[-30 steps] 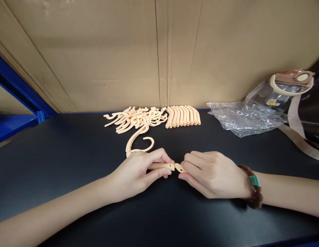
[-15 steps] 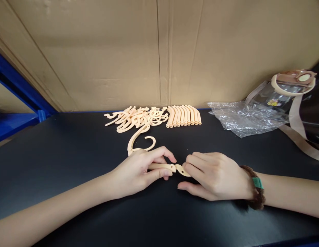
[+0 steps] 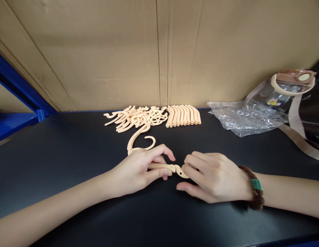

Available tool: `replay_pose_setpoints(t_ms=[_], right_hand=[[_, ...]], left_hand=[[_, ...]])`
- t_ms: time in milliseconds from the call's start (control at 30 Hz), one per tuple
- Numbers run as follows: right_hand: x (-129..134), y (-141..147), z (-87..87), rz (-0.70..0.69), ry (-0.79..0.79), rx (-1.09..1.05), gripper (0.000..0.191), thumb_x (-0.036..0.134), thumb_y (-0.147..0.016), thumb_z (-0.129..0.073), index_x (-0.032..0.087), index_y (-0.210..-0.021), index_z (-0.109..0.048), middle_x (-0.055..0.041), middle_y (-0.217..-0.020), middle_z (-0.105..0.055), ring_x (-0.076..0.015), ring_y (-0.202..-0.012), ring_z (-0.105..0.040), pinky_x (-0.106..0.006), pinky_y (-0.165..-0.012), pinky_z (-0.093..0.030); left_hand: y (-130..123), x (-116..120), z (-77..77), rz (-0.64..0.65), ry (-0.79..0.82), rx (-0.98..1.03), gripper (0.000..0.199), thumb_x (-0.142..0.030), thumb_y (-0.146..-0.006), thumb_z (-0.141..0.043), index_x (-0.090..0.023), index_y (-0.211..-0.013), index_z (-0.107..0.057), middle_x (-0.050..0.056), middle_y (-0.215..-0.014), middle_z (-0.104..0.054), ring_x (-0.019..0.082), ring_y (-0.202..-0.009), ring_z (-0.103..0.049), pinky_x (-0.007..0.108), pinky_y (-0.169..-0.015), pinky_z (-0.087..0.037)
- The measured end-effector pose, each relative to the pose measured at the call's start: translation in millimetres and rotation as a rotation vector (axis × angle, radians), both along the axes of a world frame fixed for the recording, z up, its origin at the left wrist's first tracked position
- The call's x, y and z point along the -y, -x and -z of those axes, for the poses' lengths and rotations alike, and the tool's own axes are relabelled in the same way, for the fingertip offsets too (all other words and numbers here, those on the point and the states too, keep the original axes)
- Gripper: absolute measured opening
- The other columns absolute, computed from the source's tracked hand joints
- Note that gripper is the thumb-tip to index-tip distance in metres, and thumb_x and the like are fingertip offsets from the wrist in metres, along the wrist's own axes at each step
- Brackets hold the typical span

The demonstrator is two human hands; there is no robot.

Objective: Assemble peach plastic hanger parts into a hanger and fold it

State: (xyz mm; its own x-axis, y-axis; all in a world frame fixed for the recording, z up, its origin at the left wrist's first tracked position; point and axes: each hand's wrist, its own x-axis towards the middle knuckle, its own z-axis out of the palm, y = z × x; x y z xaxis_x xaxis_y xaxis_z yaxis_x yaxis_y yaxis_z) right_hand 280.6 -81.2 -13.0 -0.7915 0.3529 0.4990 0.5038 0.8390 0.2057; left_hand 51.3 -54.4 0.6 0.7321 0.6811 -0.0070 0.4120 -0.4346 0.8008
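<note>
My left hand [image 3: 141,168] is closed on a beige plastic hanger arm [image 3: 162,166], pinched between thumb and fingers; the index finger arches above it. My right hand [image 3: 211,176] grips another beige hanger piece [image 3: 180,171], whose rounded end with a hole shows at the fingertips; the rest is under the hand. The two pieces meet end to end, or nearly so; whether they are joined I cannot tell. Just behind my left hand lies a beige hanger hook [image 3: 150,140] beside a curved arm [image 3: 133,139], partly hidden by the hand.
A loose pile of beige hanger parts [image 3: 133,118] lies at the table's back, beside a neat row of curved arms [image 3: 184,115]. At the right are a clear plastic bag [image 3: 241,120] and a strapped bottle [image 3: 283,92]. A cardboard wall [image 3: 110,51] stands behind the black table [image 3: 72,144].
The piece in my right hand has tilted slightly, its hole shifting a little down and left. My right fingers have shifted slightly. My left hand stays almost still.
</note>
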Motion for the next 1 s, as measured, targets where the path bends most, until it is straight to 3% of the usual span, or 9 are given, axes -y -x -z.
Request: replay_pose_setpoints(t_ms=[267, 433, 700, 1000], right_hand=[[-2.1, 0.2, 4.7, 0.029, 0.085, -0.031, 0.033, 0.037, -0.096, -0.048, 0.016, -0.071, -0.057, 0.0002, -0.065, -0.052, -0.0119, -0.054, -0.045, -0.027, -0.045, -0.028], [-3.6, -1.1, 6.1, 0.086, 0.128, 0.036, 0.031, 0.033, -0.1, -0.04, 0.017, -0.079, -0.056, 0.001, -0.071, -0.051, -0.011, -0.053, -0.044, -0.027, -0.043, -0.026], [-4.5, -2.9, 2.1, 0.049, 0.074, 0.026, 0.032, 0.03, -0.099, -0.043, 0.018, -0.072, -0.054, 0.0007, -0.071, -0.051, -0.0107, -0.056, -0.044, -0.026, -0.05, -0.03], [-3.9, -2.0, 2.1, 0.061, 0.041, 0.001, 0.031, 0.029, -0.098, -0.046, 0.017, -0.072, -0.056, 0.0005, -0.07, -0.052, -0.0111, -0.056, -0.043, -0.027, -0.051, -0.03]], left_hand=[[0.6, 0.3, 1.2, -0.003, -0.039, 0.002, 0.014, -0.028, -0.093, -0.056, -0.021, -0.104, -0.053, -0.004, -0.077, -0.073, 0.011, -0.068, -0.068, 0.019, -0.065, -0.048], [-0.7, 0.7, 2.8, -0.012, -0.104, -0.006, 0.011, -0.025, -0.093, -0.055, -0.02, -0.102, -0.059, -0.004, -0.073, -0.072, 0.01, -0.063, -0.066, 0.019, -0.062, -0.048], [0.7, 3.0, 3.2, 0.008, 0.004, 0.079, 0.01, -0.026, -0.093, -0.055, -0.018, -0.096, -0.06, 0.0, -0.081, -0.073, 0.012, -0.071, -0.069, 0.021, -0.068, -0.052], [-0.4, 2.3, 2.5, 0.005, -0.057, 0.045, 0.01, -0.026, -0.094, -0.054, -0.019, -0.096, -0.059, -0.001, -0.077, -0.072, 0.011, -0.067, -0.067, 0.02, -0.064, -0.049]])
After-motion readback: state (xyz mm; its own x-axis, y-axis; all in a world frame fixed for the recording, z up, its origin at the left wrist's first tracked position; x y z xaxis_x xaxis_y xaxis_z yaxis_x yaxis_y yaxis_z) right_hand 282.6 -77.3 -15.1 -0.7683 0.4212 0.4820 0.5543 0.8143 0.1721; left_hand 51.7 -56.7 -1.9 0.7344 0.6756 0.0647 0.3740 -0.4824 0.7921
